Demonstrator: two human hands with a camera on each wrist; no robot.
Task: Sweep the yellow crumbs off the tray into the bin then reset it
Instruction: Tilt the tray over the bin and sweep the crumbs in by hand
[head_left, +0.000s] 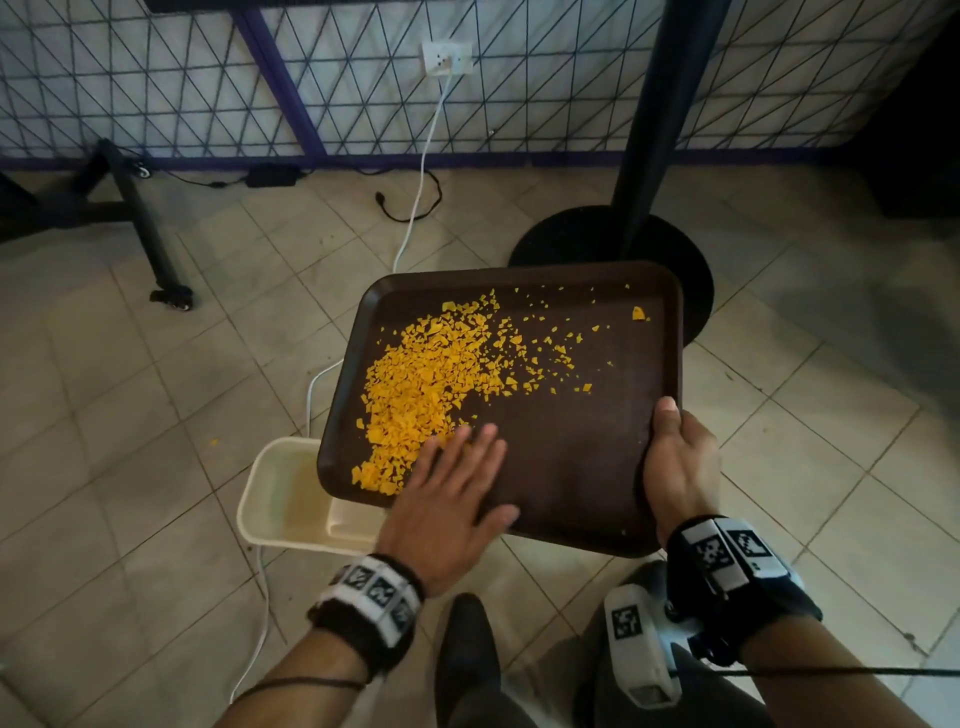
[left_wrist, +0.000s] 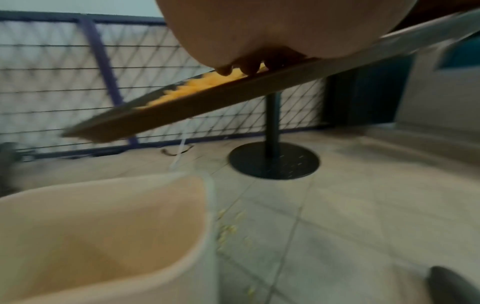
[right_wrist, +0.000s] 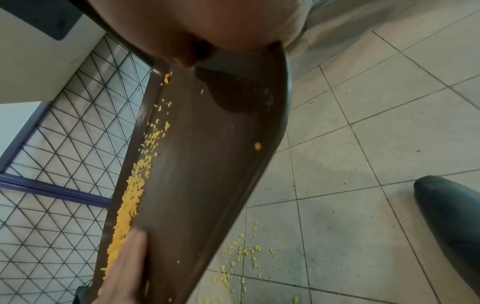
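Note:
A brown tray hangs in the air, tilted down toward its near-left corner. That corner overhangs a cream bin on the floor. Yellow crumbs are heaped on the tray's left half, with loose bits scattered toward the far right. My left hand lies flat on the tray, its straight fingers touching the near end of the heap. My right hand grips the tray's right rim, thumb on top, other fingers hidden beneath. The left wrist view shows the fingertips against the crumbs, above the bin.
Spilled crumbs lie on the tiled floor beside the bin. A black pole on a round base stands just behind the tray. A white cable runs from a wall socket past the bin. A dark shoe is near my feet.

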